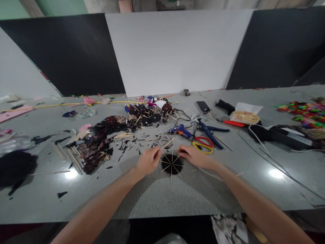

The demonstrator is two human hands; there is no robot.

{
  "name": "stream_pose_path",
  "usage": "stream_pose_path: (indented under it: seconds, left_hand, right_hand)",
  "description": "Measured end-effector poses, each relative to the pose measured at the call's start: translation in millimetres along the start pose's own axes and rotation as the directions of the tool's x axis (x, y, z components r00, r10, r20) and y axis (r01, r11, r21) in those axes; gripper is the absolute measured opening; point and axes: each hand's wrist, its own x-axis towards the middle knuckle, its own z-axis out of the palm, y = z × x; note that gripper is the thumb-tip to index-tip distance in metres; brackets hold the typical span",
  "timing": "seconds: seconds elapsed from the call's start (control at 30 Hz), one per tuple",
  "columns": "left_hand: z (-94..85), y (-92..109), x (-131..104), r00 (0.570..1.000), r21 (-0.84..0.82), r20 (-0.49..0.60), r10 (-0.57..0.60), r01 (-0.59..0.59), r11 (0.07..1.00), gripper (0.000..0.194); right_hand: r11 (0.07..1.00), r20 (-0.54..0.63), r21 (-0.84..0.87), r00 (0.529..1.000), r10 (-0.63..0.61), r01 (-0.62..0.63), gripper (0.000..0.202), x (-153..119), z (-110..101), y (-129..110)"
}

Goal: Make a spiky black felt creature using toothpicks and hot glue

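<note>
Inward from the middle of the surface's (38, 200) front edge lay the black disc (168, 170), thin sticks (166, 167) fanned across it. Just beyond, my left hand (149, 160) pinched a loose stick (168, 143); my right hand's (194, 156) fingers were narrowed, grip unclear. Light fingertips seemed best for even spacing.

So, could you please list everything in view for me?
Table: one, grey, beneath everything
Panels: several, black and white, back
Disc: one, black, front centre, under radiating pale sticks
Stick: one, pale, left hand
Scissor loops: two, red and yellow, right of centre
Glue gun: one, blue and orange, beyond loops
Pliers: one, blue, beside loops
Phone: one, dark, back
Tissues: one pack, yellowish, right
Scraps: many, black, left
Crumpled pile: one, dark, left
Smaller clutter: uncountable
Hands: two, bare, at disc
</note>
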Motion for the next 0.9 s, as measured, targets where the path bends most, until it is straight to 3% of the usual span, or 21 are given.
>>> stream_pose_path:
  seconds: [0.17,0.23,0.47,0.9]
  left_hand:
    - [-0.2,0,0,1.0,0.022,-0.008,-0.006,0.006,1.0,0.03]
    - [-0.3,0,0,1.0,0.019,-0.009,0.002,-0.002,1.0,0.031]
    - [0.7,-1,0,1.0,0.028,-0.009,0.012,-0.011,1.0,0.03]
    - [-1.4,2,1,0.999,0.058,-0.027,0.031,-0.029,0.998,0.03]
  right_hand:
    - [0.942,0.07,0.299,0.988,0.135,-0.15,0.027,0,-2,-5]
    - [0.919,0.094,0.334,0.977,0.19,-0.211,0.032,-1,-2,-7]
    - [0.905,0.152,0.295,0.95,0.272,-0.306,0.038,-3,-1,-12]
    - [0.959,0.029,0.175,0.975,0.221,-0.223,0.032,-1,6,-17]
